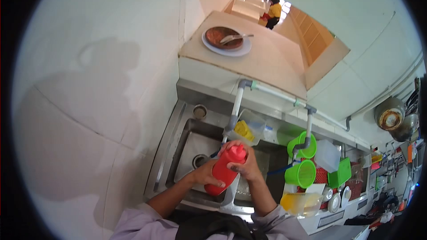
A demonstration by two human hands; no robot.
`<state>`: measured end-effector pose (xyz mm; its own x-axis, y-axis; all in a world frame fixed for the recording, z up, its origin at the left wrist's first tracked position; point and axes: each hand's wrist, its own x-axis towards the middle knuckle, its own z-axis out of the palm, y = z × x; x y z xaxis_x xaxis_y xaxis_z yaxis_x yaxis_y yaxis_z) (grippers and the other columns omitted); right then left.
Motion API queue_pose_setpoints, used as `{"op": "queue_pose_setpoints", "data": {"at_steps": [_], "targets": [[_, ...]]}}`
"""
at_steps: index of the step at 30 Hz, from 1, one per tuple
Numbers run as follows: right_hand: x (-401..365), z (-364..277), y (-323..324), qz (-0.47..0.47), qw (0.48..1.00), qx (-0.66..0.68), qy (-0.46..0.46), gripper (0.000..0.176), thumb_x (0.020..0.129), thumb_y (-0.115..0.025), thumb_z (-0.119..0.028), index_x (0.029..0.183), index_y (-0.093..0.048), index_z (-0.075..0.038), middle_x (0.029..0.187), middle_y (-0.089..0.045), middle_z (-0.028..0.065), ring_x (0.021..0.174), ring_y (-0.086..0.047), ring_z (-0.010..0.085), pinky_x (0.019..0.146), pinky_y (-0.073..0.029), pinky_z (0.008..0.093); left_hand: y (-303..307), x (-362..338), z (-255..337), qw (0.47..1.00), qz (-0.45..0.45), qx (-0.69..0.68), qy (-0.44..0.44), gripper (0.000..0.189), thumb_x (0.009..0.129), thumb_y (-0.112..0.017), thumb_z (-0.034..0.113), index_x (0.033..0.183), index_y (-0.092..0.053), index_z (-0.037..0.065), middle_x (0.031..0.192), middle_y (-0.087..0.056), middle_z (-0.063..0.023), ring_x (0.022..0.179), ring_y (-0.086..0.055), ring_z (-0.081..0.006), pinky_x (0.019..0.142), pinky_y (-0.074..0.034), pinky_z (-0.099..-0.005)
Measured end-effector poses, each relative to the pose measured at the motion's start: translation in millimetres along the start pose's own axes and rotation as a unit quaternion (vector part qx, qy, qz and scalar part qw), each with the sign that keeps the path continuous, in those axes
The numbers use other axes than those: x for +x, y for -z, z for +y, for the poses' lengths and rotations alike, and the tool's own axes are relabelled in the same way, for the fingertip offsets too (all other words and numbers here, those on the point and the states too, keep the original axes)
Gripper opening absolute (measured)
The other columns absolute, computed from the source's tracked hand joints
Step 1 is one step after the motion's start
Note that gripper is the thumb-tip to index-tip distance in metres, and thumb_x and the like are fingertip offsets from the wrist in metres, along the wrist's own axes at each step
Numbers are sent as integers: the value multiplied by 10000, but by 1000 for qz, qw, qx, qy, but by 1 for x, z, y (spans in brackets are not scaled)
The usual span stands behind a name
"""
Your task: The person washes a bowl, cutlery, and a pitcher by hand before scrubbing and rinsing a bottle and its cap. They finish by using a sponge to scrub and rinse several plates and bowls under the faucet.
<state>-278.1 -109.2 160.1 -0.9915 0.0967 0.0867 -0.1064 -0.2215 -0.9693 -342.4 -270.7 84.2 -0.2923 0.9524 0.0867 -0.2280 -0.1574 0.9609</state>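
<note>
Over the divider of a double steel sink (pixel 178 158) I hold a red squeeze bottle (pixel 226 171) with a nozzle top, tilted. My left hand (pixel 207 174) wraps round its lower side, the thumb lying across the front. My right hand (pixel 247 165) grips the upper part near the cap, with fingers reaching behind it. Just beyond the bottle stands a clear plastic container (pixel 254 124) with a yellow cloth or sponge (pixel 243 130) in it. A grey and white water pipe (pixel 238 102) comes down close behind my hands.
Green tubs (pixel 300 173), a clear box (pixel 327 155) and a yellow-tinted container (pixel 300 203) stand right of the sink. On the ledge above, a brown bowl (pixel 215 33) with a spoon rests on a white plate (pixel 240 52). Pots (pixel 390 113) hang at right. A person (pixel 275 12) is beyond the opening.
</note>
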Motion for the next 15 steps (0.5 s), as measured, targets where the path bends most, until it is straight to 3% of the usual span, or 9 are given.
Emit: {"op": "queue_pose_setpoints", "data": {"at_steps": [2,3,4,5,6,8,9,11,15], "targets": [[-2,5,-2,-6,1000,0,7,488,683,-818,-216,1045,-542,-40,962,-612,88,895,-602,190,845,-474,325,3,-3,-2,998,4,67,-4,594,645,-806,172,1144,-522,17,969,-649,-88,898,-639,-183,813,-499,-335],[-6,9,-4,57,985,-160,39,444,712,-798,-239,1026,-558,-38,956,-611,105,880,-611,218,822,-480,335,-2,-3,-1,997,3,73,-14,594,645,-806,172,1144,-522,17,969,-649,-88,898,-639,-183,813,-499,-335],[-6,10,-4,122,939,-313,70,405,740,-778,-263,1007,-573,-37,949,-610,122,866,-621,247,798,-485,345,-12,-4,3,979,102,176,21,578,638,-797,185,1121,-525,22,947,-654,-117,867,-655,-226,787,-509,-359],[-8,6,-2,123,938,-316,77,405,740,-778,-263,1007,-573,-37,949,-610,122,866,-621,247,798,-485,345,-18,-7,8,939,199,273,57,562,631,-788,199,1099,-528,28,925,-659,-146,835,-670,-270,761,-519,-384],[-14,-4,-1,122,909,-397,31,353,770,-747,-272,978,-593,-31,953,-612,143,860,-624,276,772,-488,363,-21,-9,13,939,198,275,52,562,631,-788,199,1099,-528,28,925,-659,-146,835,-670,-270,761,-519,-384],[-18,-30,-6,89,837,-532,-94,279,822,-686,-296,890,-640,-30,944,-610,184,847,-625,328,702,-495,401,-26,-15,17,909,175,362,110,650,590,-807,270,1123,-525,28,964,-641,-209,886,-639,-379,792,-517,-421],[-16,-36,-7,89,836,-532,-99,279,822,-686,-296,890,-640,-30,944,-610,184,847,-625,328,702,-495,401,-28,-19,16,910,173,359,113,650,590,-807,270,1123,-525,28,964,-641,-209,886,-639,-379,792,-517,-421],[-14,-43,-9,12,730,-628,-272,301,834,-669,-329,887,-637,-35,928,-603,200,842,-620,331,693,-500,408,-29,-24,16,891,167,412,97,587,619,-762,271,1107,-523,51,912,-645,-213,851,-636,-399,756,-515,-451],[-25,-10,8,-29,772,-609,-180,297,856,-642,-316,947,-626,-33,955,-602,203,837,-618,342,695,-506,417,-11,-36,17,905,83,367,201,619,627,-779,236,1151,-514,40,963,-658,-164,886,-657,-330,795,-516,-405]]}}
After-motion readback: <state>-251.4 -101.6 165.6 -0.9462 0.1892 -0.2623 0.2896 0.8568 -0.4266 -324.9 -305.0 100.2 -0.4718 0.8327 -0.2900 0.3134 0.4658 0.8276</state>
